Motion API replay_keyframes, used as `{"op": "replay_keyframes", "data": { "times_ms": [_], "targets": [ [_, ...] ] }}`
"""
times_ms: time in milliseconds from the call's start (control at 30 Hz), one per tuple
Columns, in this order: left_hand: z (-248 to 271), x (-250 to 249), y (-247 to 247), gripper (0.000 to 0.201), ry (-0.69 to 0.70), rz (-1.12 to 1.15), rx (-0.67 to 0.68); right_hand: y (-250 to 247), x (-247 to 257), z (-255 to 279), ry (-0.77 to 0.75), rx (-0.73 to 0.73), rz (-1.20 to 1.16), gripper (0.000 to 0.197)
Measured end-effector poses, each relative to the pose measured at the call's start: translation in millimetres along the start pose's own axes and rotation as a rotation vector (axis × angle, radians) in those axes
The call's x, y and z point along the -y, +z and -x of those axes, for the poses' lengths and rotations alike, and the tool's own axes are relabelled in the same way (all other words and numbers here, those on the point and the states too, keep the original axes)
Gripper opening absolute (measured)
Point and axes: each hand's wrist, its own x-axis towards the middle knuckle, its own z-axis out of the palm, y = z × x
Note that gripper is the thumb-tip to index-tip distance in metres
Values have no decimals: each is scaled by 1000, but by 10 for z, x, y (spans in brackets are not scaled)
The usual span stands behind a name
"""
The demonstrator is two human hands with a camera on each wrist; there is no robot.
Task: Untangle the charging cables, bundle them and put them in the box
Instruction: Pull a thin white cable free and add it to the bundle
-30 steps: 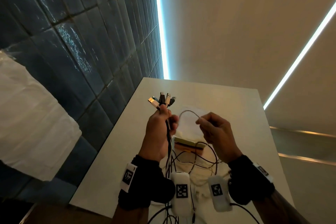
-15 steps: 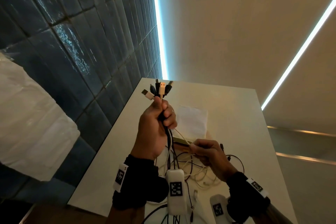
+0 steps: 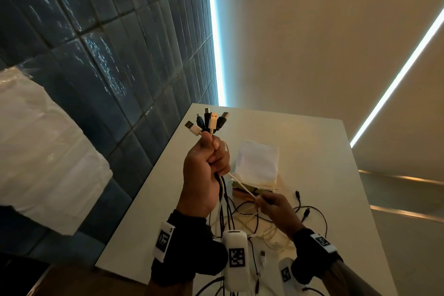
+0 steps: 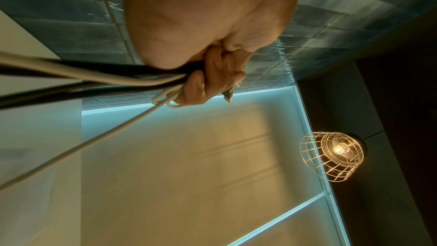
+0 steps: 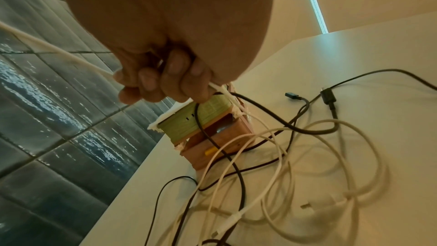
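Observation:
My left hand (image 3: 208,170) (image 4: 212,74) is raised above the table and grips a bunch of black and white charging cables (image 3: 222,190) just below their USB plugs (image 3: 209,122), which fan out above my fist. One white cable (image 3: 241,186) (image 5: 59,53) runs taut from that fist down to my right hand (image 3: 274,206) (image 5: 160,81), which pinches it lower and to the right. The loose ends lie tangled on the white table (image 3: 312,151) as black and white loops (image 5: 295,147). A small brown box (image 5: 217,143) with a raised green-edged lid (image 5: 208,115) sits just beyond my right hand.
A dark blue tiled wall (image 3: 108,55) runs along the table's left edge. Something white wrapped in plastic (image 3: 40,146) sits low at the left. White paper (image 3: 259,163) lies over the box lid. A caged lamp (image 4: 333,156) hangs overhead. Two white camera pods (image 3: 235,257) sit at my wrists.
My left hand has risen with the plugs. My right hand dropped from chest height to just above the table, left a dark loop and now pulls a white cable taut.

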Motion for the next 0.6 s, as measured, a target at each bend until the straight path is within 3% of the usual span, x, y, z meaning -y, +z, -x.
{"op": "replay_keyframes", "data": {
  "times_ms": [200, 267, 367, 467, 600],
  "targets": [
    [22, -91, 6, 34, 59, -56, -12, -64, -101, -103, 48, -66, 134, 26],
    [13, -107, -4, 36, 68, -81, -45, -87, 40, -117, 79, -153, 143, 29],
    [-22, -105, -16, 38, 53, -107, -114, -159, 484, -171, 86, -339, -118, 19],
    [-25, -45, 34, 37, -16, -129, -175, -208, 1018, -170, -36, -299, -434, 16],
    [-23, 70, 125, 32, -132, -210, -221, -106, 1543, -5, -239, -115, -492, 14]
  ]
}}
